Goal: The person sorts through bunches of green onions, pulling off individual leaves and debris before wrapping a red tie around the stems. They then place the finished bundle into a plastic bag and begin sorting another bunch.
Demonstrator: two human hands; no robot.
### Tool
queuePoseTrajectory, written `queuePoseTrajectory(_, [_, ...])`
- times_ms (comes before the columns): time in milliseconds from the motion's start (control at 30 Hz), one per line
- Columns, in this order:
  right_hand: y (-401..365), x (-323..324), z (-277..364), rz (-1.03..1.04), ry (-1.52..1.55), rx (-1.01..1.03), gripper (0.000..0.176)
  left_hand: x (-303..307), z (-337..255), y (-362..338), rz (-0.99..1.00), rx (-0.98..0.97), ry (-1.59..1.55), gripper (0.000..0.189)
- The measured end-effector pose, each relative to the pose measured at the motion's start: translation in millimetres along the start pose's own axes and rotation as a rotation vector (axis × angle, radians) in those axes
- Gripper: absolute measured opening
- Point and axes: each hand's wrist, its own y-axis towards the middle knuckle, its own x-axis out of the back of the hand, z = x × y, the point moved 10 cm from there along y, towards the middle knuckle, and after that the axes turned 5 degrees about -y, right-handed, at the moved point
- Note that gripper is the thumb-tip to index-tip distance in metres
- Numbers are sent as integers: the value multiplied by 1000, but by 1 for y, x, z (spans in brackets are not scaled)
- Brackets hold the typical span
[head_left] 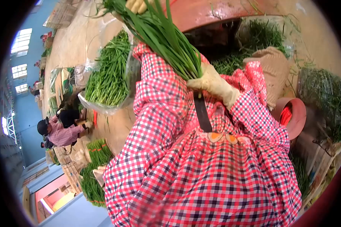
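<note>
A bunch of long green leafy stalks (163,41) slants across the top middle. My left hand (137,6), in a pale glove, has its fingers wrapped over the upper part of the bunch and is partly cut off by the top edge. At the stalks' lower end, my right hand (214,84), in a cream glove, is closed round them. Just below this hand a dark flat strip (202,113) lies against the red checked apron (201,170); whether the hand touches it is unclear.
Cut greens (110,72) fill a plastic-lined container at left. More greens (261,36) lie at the upper right, near a pink tub (294,117) with red ties. Tied bundles (98,151) lie lower left. Another person (62,132) crouches at far left.
</note>
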Motion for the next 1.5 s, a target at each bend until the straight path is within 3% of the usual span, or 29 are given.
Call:
queuePoseTrajectory(133, [0,43,39,-24,-454,-87,41,12,-9,-4,33,-50,-47,83])
queuePoseTrajectory(233, [-5,89,77,1,-892,-116,41,29,-30,6,-107,-169,9,78])
queuePoseTrajectory(300, [-28,136,114,-154,-916,-138,47,29,-37,12,-220,-144,-21,80])
queuePoseTrajectory(367, [-43,169,167,-205,-1183,-117,50,32,-58,20,-371,-286,415,82])
queuePoseTrajectory(433, [-59,188,223,-336,-1574,77,46,4,-60,32,-663,-205,812,73])
queuePoseTrajectory(500, [-56,206,227,-224,-1892,-47,48,21,-103,26,-882,-348,906,68])
queuePoseTrajectory(533, [-54,212,227,-157,-2035,-122,49,19,-102,37,-876,-355,921,65])
queuePoseTrajectory(600, [-55,213,253,-216,-2172,12,42,-3,-96,53,-857,-398,953,61])
queuePoseTrajectory(633, [-55,211,266,-240,-2240,96,39,-17,-69,68,-720,-269,980,58])
queuePoseTrajectory(667, [-52,216,265,-223,-2376,57,36,-34,-31,78,-580,-145,1008,54])
queuePoseTrajectory(767, [-52,228,276,-333,-2522,0,31,-78,145,83,-201,402,767,63])
queuePoseTrajectory(833, [-43,209,291,-439,-2776,101,25,-62,243,64,-451,612,520,66])
queuePoseTrajectory(933, [-29,183,278,-596,-3207,170,27,-13,322,38,-702,546,-1,70])
queuePoseTrajectory(1000, [-20,171,267,-646,-3056,297,32,14,331,56,-734,414,-248,68])
queuePoseTrajectory(1067, [-11,155,244,-630,-2952,411,41,32,295,52,-848,233,-57,66])
queuePoseTrajectory(1167, [5,128,220,-500,-2903,474,42,42,253,30,-1087,120,-191,65])
queuePoseTrajectory(1200, [11,118,213,-422,-2895,384,42,55,247,18,-1120,56,-270,59])
queuePoseTrajectory(1233, [16,109,206,-434,-2855,460,42,69,241,4,-1149,-6,-348,55])
queuePoseTrajectory(1267, [21,103,198,-446,-2812,523,41,71,228,-4,-1165,-34,-203,49])
queuePoseTrajectory(1367, [25,88,191,-518,-2786,572,41,77,215,-5,-1099,-59,-142,40])
queuePoseTrajectory(1400, [22,82,194,-563,-2807,594,43,77,209,-6,-1164,-118,-159,30])
queuePoseTrajectory(1433, [17,79,197,-603,-2828,608,45,88,189,-8,-1129,-219,79,26])
queuePoseTrajectory(1500, [0,76,209,-548,-2554,612,49,88,188,7,-1068,-195,-157,22])
